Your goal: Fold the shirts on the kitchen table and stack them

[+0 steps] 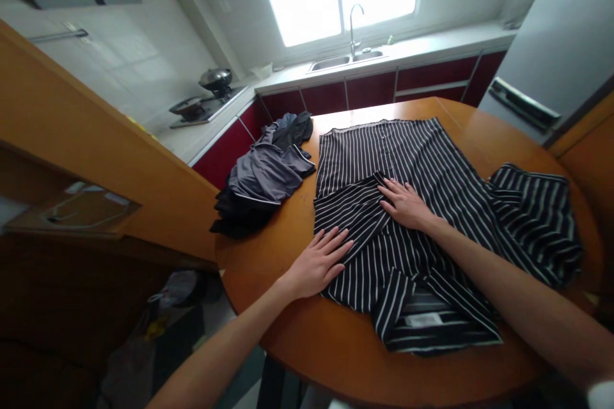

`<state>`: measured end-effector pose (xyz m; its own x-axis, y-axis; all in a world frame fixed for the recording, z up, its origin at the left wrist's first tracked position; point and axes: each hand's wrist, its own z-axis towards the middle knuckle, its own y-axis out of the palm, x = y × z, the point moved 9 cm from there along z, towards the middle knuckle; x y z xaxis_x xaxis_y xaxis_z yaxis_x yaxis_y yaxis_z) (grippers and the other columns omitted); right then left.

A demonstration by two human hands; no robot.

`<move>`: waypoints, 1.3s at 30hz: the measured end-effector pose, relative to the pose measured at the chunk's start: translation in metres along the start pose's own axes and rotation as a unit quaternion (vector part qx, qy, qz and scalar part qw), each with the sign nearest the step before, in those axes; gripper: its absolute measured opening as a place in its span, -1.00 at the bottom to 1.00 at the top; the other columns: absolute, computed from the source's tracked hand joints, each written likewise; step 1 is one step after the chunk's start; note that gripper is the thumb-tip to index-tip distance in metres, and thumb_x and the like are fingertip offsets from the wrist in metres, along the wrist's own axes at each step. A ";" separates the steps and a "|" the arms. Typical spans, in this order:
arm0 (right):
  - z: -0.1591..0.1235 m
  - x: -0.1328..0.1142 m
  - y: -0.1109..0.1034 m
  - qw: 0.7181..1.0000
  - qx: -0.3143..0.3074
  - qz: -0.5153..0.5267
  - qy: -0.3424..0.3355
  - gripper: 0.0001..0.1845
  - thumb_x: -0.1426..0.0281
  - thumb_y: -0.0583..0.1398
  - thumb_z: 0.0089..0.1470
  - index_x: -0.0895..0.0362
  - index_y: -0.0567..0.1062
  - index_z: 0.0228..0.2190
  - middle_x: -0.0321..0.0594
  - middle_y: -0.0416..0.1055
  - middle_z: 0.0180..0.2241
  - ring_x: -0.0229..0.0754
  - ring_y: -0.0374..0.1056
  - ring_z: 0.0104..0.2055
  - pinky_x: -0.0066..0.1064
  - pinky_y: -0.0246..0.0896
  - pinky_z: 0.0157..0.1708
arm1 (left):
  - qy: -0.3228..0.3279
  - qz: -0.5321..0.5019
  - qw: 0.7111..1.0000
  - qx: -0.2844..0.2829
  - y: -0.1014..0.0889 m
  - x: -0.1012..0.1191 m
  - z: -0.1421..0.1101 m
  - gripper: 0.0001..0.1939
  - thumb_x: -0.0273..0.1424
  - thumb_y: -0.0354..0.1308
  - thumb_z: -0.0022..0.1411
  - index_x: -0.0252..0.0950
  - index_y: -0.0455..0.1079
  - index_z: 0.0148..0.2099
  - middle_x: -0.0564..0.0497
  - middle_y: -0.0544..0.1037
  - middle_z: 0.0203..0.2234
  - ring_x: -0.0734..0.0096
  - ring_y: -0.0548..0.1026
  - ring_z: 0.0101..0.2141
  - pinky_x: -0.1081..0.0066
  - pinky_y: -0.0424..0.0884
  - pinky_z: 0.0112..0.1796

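Observation:
A black shirt with white stripes [422, 160] lies spread on the round wooden table [297, 345], its collar toward me and its hem toward the window. The sleeve on the left [355, 208] is folded across the body, while the other sleeve [537, 211] lies out to the right in loose folds. My left hand [316, 263] rests flat on the shirt's left edge, fingers stretched over the folded sleeve. Fingers spread, my right hand [403, 203] presses flat near the cuff at the shirt's middle. Neither hand grips anything.
A heap of grey and black clothes [268, 172] sits at the table's left edge. Beyond the table are a counter with a sink [348, 61], a stove with a wok [215, 80] and a fridge [537, 38]. A wooden partition [105, 134] stands at left.

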<state>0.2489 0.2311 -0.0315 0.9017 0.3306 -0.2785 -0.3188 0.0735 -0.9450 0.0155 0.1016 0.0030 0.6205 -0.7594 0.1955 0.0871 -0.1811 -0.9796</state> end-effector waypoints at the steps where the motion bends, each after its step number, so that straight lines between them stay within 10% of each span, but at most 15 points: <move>1: 0.000 0.000 0.000 1.000 -0.001 0.001 0.001 -0.36 0.11 -0.06 0.34 0.04 0.27 0.34 -0.10 0.01 0.43 0.03 -0.12 0.48 0.11 -0.22 0.40 | -0.003 0.002 1.000 -0.007 0.001 0.002 -0.006 -0.39 -0.17 -0.09 0.53 0.01 -0.11 0.52 0.08 -0.09 0.48 0.16 -0.19 0.45 0.02 -0.16 0.39; 11: 0.000 -0.004 -0.004 1.000 -0.015 0.000 0.009 -0.33 0.14 -0.06 0.35 0.15 0.20 0.37 0.00 -0.03 0.44 0.05 -0.14 0.48 0.09 -0.24 0.41 | -0.037 -0.070 0.994 -0.069 -0.016 0.018 -0.051 -0.34 -0.25 -0.11 0.53 0.04 -0.29 0.53 0.08 -0.13 0.48 0.23 -0.16 0.45 0.01 -0.10 0.40; 18: 0.000 -0.001 -0.003 1.000 0.004 0.003 0.021 -0.31 0.14 -0.04 0.34 0.14 0.16 0.39 0.01 -0.06 0.45 0.07 -0.17 0.49 0.05 -0.22 0.40 | -0.056 -0.137 0.981 0.122 -0.089 -0.031 0.034 -0.46 -0.25 -0.21 0.55 -0.20 0.05 0.49 -0.01 0.09 0.44 0.30 0.00 0.43 0.18 -0.02 0.40; 23: 0.001 -0.002 -0.001 1.000 0.000 -0.003 0.020 -0.36 0.17 -0.03 0.35 0.15 0.26 0.34 0.04 -0.03 0.44 0.08 -0.15 0.48 0.06 -0.19 0.40 | -0.056 -0.048 0.992 0.104 -0.040 -0.054 0.111 -0.48 -0.22 -0.10 0.52 -0.20 0.17 0.43 -0.08 0.14 0.42 0.10 -0.01 0.43 -0.06 -0.03 0.37; 27: 0.001 -0.003 -0.002 1.000 0.004 0.001 0.021 -0.38 0.19 -0.01 0.36 0.13 0.27 0.34 0.01 0.00 0.43 0.06 -0.14 0.48 0.04 -0.20 0.40 | -0.067 0.000 0.995 0.078 -0.006 -0.063 0.125 -0.48 -0.20 -0.16 0.54 -0.13 0.12 0.46 -0.04 0.03 0.45 0.08 -0.09 0.44 -0.15 -0.07 0.35; 39: 0.001 -0.004 -0.005 0.999 -0.005 0.021 0.032 -0.39 0.22 0.04 0.35 0.11 0.26 0.35 -0.01 -0.03 0.44 0.04 -0.16 0.49 0.02 -0.26 0.41 | -0.074 0.004 0.993 0.088 -0.004 -0.067 0.119 -0.47 -0.15 -0.13 0.53 -0.05 0.10 0.46 0.03 0.02 0.46 0.12 -0.09 0.44 -0.10 -0.05 0.36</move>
<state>0.2463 0.2302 -0.0259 0.9045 0.2725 -0.3280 -0.3540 0.0508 -0.9339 0.0662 0.2281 -0.0113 0.7281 -0.6581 0.1919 0.2090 -0.0535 -0.9764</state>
